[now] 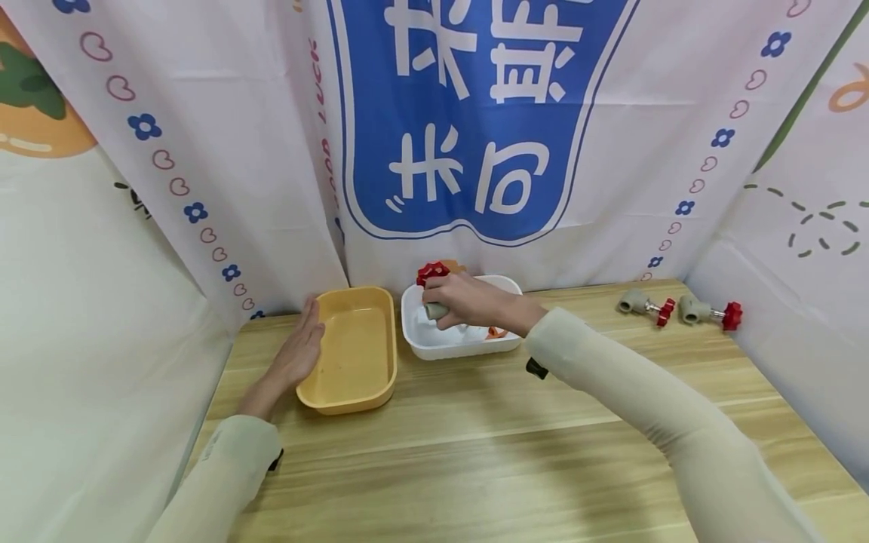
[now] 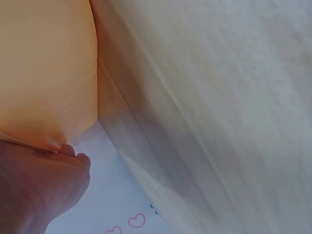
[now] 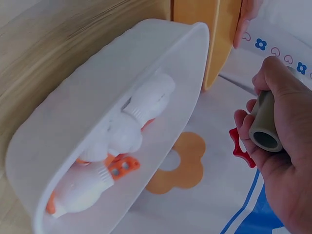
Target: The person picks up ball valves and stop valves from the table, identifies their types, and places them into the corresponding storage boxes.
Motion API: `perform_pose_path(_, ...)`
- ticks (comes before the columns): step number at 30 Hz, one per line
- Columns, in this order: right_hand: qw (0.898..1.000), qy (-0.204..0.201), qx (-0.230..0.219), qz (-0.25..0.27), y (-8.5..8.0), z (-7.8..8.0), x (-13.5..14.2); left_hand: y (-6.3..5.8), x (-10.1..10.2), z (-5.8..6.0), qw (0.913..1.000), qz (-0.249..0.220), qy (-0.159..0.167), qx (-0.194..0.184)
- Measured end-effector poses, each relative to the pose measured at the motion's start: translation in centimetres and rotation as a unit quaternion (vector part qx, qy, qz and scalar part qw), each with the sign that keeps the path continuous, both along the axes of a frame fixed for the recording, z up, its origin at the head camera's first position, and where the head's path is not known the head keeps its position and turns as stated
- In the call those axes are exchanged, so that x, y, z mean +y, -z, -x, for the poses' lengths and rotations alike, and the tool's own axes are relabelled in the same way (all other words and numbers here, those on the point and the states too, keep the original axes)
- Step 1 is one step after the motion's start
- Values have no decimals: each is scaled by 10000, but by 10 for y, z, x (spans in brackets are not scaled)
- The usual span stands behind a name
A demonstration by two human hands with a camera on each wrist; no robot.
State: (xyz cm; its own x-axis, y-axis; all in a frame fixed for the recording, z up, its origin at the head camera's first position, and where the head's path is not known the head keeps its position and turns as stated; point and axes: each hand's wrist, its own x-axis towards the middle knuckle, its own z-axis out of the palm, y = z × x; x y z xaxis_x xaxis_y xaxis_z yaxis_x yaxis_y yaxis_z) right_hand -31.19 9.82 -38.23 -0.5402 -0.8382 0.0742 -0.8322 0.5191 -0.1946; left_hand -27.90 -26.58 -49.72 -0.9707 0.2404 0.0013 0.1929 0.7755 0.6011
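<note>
My right hand (image 1: 468,300) grips a grey plastic pipe valve with a red handwheel (image 1: 433,272), above the left part of a white bin (image 1: 462,351). In the right wrist view the valve's open grey pipe end (image 3: 266,129) faces the camera, while the palm and fingers hide much of its body. Inside the white bin lie several white plastic fittings with orange handles (image 3: 126,166). My left hand (image 1: 302,351) rests along the left side of a yellow bin (image 1: 349,407), fingers straight and pointing to the back. That bin has nothing in it.
Two similar grey valves with red handwheels, a nearer-left one (image 1: 637,302) and one beside it (image 1: 695,310), lie at the back right of the wooden table (image 1: 434,467). A printed curtain (image 1: 285,151) hangs right behind the bins, and pale cloth walls flank both sides.
</note>
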Motion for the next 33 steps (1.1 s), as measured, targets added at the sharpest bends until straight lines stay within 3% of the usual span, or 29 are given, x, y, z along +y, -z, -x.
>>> perform_pose_path(9, 9999, -10, -66, -86, -1, 5, -32, 0, 3, 0, 9999, 1, -9, 135)
perform_pose_path(19, 9995, -207, -140, -180, -1, 12, -62, 2, 3, 2, 10000, -9, -55, 29)
perform_pose_path(33, 9990, -138, -280, -309, 1, 24, -109, 2, 1, 2, 9999, -38, -100, -55)
